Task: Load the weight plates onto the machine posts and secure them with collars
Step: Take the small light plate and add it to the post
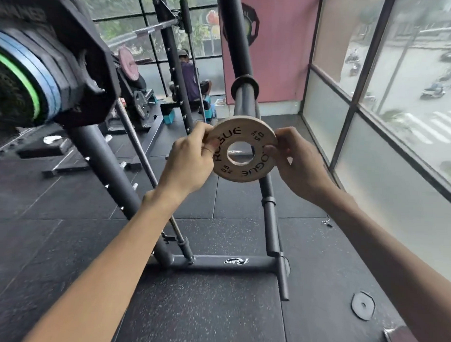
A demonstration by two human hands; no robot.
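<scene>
A small white weight plate (248,135) with black lettering is held upright in the middle of the view, gripped on its rim from both sides. My left hand (191,157) pinches its left edge and my right hand (293,160) pinches its right edge. Just behind it a grey machine post (244,100) points toward me, its tip hidden by the plate; a black ring (246,85) sits further up the post. At the upper left another post carries a stack of black, blue and green plates (51,70).
The machine's grey frame (231,263) crosses the black rubber floor below my arms. A small black plate (362,308) lies on the floor at lower right. Glass windows (389,120) close the right side. A person (189,77) sits in the background by a rack.
</scene>
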